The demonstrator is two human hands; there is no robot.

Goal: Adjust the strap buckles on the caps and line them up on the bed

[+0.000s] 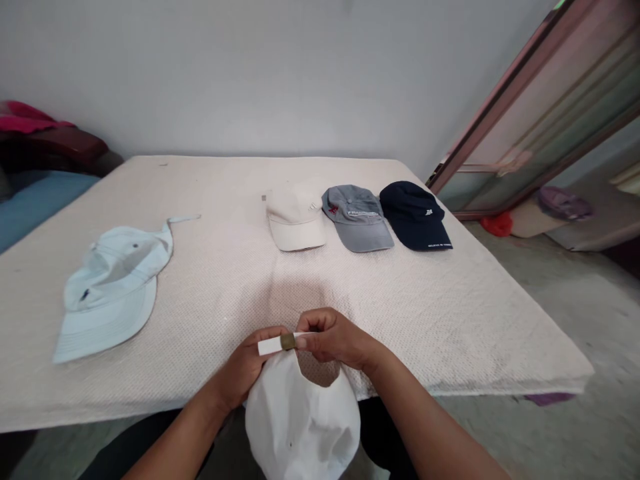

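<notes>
Both my hands hold a white cap [300, 420] at the near edge of the table, its crown hanging toward me. My left hand [250, 367] pinches the white back strap beside its brass buckle [287, 341]. My right hand [333, 339] pinches the strap on the buckle's other side. Farther back on the table lie a cream cap [296, 220], a grey cap [357, 219] and a navy cap [415, 215] in a row. A light blue cap [113, 283] lies on the left.
The table [225, 280] is covered by a pale textured cloth. A framed glass panel [540, 127] leans at the right over a concrete floor. Dark and pink bundles [35, 133] sit at the far left beside a blue surface.
</notes>
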